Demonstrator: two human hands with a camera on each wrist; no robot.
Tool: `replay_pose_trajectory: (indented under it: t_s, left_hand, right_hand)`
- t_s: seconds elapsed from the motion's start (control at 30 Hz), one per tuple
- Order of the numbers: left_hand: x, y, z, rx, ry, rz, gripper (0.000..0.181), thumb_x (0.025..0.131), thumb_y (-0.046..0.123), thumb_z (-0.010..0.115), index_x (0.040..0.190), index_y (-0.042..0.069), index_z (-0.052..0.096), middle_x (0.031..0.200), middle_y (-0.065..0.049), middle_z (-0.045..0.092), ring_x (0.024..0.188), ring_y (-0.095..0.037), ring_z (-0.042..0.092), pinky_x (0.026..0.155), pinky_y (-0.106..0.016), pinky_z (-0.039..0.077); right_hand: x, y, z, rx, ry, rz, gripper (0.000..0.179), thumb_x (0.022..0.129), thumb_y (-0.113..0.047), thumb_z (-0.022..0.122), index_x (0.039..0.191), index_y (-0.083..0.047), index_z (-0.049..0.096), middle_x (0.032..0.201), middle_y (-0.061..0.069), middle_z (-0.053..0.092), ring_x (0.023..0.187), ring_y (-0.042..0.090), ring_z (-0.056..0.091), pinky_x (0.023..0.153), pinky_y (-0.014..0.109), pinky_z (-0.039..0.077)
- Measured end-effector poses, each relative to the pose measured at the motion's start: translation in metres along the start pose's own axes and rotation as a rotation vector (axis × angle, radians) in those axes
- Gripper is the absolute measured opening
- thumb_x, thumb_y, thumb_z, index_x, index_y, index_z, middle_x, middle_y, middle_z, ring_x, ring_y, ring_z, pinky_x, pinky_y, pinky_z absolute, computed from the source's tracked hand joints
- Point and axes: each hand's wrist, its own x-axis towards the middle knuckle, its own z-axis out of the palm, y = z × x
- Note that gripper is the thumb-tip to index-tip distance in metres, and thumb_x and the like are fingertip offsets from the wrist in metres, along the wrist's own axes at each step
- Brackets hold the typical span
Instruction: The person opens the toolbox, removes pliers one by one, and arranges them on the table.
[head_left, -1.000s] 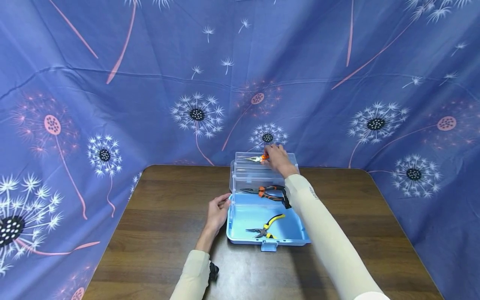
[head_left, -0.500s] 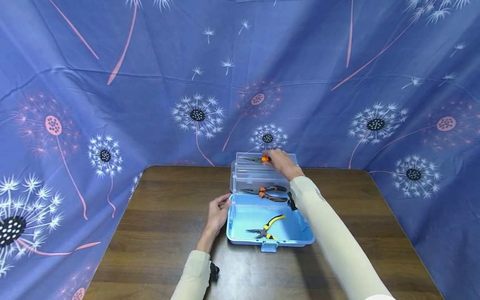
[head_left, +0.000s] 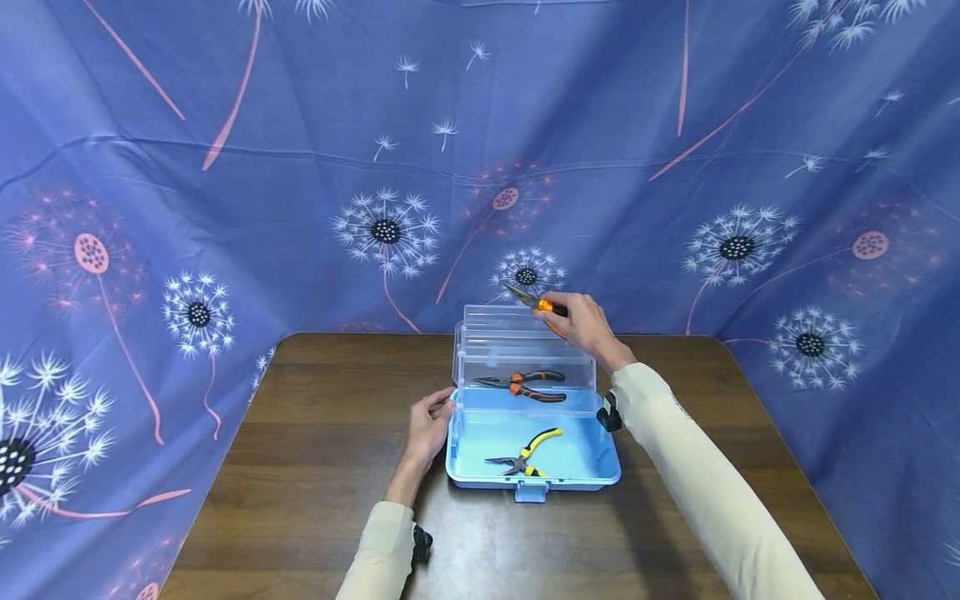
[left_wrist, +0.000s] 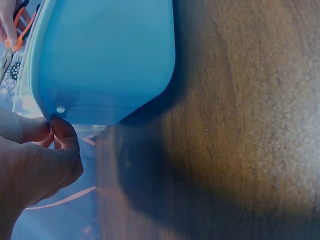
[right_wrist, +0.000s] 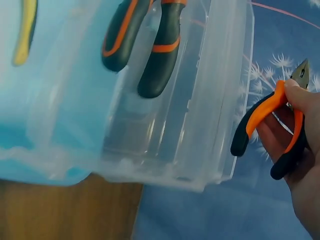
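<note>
A pair of long-nose pliers [right_wrist: 265,112] with orange and black handles is held by my right hand [head_left: 588,323], raised over the back of the blue toolbox [head_left: 487,483]. Its metal nose points up and left. The toolbox stands open, its clear tiered trays [head_left: 532,320] unfolded toward the back. Thumb and fingers of my left hand [head_left: 429,429] pinch the box's left edge near the back corner. Larger pliers [head_left: 542,396] with black-and-orange handles lie in a lower clear tray. Yellow-handled pliers [head_left: 542,438] lie on the blue floor of the box, one handle partly hidden by the front wall.
The box rests on a brown wooden table [head_left: 337,433]. A blue cloth [head_left: 300,233] with a dandelion print hangs close behind the table's back edge and along both sides. The trays rise above the box floor at the back.
My right hand has lifted the orange-handled pliers out of the top clear tray, upward and to the right. My left hand keeps its place at the box. The head view has shifted slightly.
</note>
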Motion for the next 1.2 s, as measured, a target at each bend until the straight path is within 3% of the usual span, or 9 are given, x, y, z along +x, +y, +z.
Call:
replay_pose_trajectory:
  t_s: [0.2, 0.33, 0.43, 0.63, 0.7, 0.93, 1.2]
  left_hand:
    - [-0.001, -0.001, 0.002, 0.004, -0.001, 0.0, 0.029, 0.102, 0.001, 0.059, 0.128, -0.002, 0.069, 0.117, -0.019, 0.065, 0.102, -0.027, 0.065, 0.085, -0.033, 0.055]
    - [-0.001, -0.001, 0.003, 0.0, -0.01, 0.003, 0.028, 0.102, 0.001, 0.059, 0.128, -0.001, 0.07, 0.118, -0.019, 0.065, 0.102, -0.027, 0.066, 0.086, -0.035, 0.056]
    - [-0.001, 0.0, 0.004, -0.003, -0.006, 0.0, 0.028, 0.102, 0.002, 0.059, 0.128, -0.001, 0.07, 0.118, -0.019, 0.065, 0.102, -0.027, 0.066, 0.086, -0.036, 0.056]
    - [-0.001, 0.0, 0.002, 0.0, -0.001, -0.004, 0.028, 0.102, 0.002, 0.059, 0.128, -0.001, 0.069, 0.118, -0.019, 0.065, 0.104, -0.028, 0.065, 0.088, -0.037, 0.056]
    - [-0.001, 0.0, 0.001, 0.001, 0.0, -0.004, 0.028, 0.102, 0.002, 0.059, 0.128, -0.001, 0.069, 0.118, -0.019, 0.066, 0.105, -0.029, 0.065, 0.088, -0.037, 0.056]
    - [-0.001, 0.0, 0.001, -0.004, -0.007, -0.017, 0.029, 0.103, 0.002, 0.058, 0.13, 0.0, 0.069, 0.121, -0.02, 0.065, 0.107, -0.03, 0.065, 0.089, -0.039, 0.056]
    - [0.0, -0.001, 0.001, -0.008, -0.004, -0.015, 0.029, 0.103, 0.002, 0.058, 0.129, -0.001, 0.069, 0.12, -0.019, 0.065, 0.105, -0.028, 0.064, 0.087, -0.034, 0.055]
  right_hand:
    - [-0.019, 0.016, -0.015, 0.14, 0.038, 0.059, 0.049, 0.1, -0.028, 0.069, 0.141, -0.001, 0.061, 0.127, 0.02, 0.069, 0.107, 0.033, 0.069, 0.088, 0.05, 0.057]
    - [-0.032, 0.023, -0.023, 0.18, 0.085, 0.131, 0.052, 0.099, -0.035, 0.07, 0.14, -0.004, 0.063, 0.124, 0.018, 0.071, 0.101, 0.033, 0.07, 0.078, 0.043, 0.059]
    - [-0.038, 0.029, -0.027, 0.269, 0.109, 0.172, 0.051, 0.097, -0.037, 0.072, 0.136, -0.004, 0.066, 0.119, 0.019, 0.073, 0.093, 0.032, 0.072, 0.071, 0.036, 0.06]
    - [-0.05, 0.045, -0.033, 0.499, 0.167, 0.261, 0.052, 0.095, -0.032, 0.075, 0.135, 0.0, 0.065, 0.118, 0.022, 0.072, 0.085, 0.012, 0.074, 0.078, 0.035, 0.061]
    - [-0.056, 0.052, -0.036, 0.554, 0.183, 0.278, 0.053, 0.096, -0.029, 0.075, 0.137, 0.002, 0.063, 0.116, 0.017, 0.073, 0.083, 0.006, 0.073, 0.078, 0.032, 0.06]
    - [-0.076, 0.07, -0.044, 0.752, 0.252, 0.302, 0.05, 0.097, -0.01, 0.071, 0.137, 0.016, 0.054, 0.092, -0.008, 0.076, 0.079, 0.005, 0.073, 0.075, 0.031, 0.06]
    - [-0.102, 0.097, -0.033, 0.816, 0.312, 0.351, 0.053, 0.098, -0.007, 0.068, 0.136, 0.024, 0.047, 0.084, -0.013, 0.075, 0.072, 0.005, 0.073, 0.067, 0.023, 0.059]
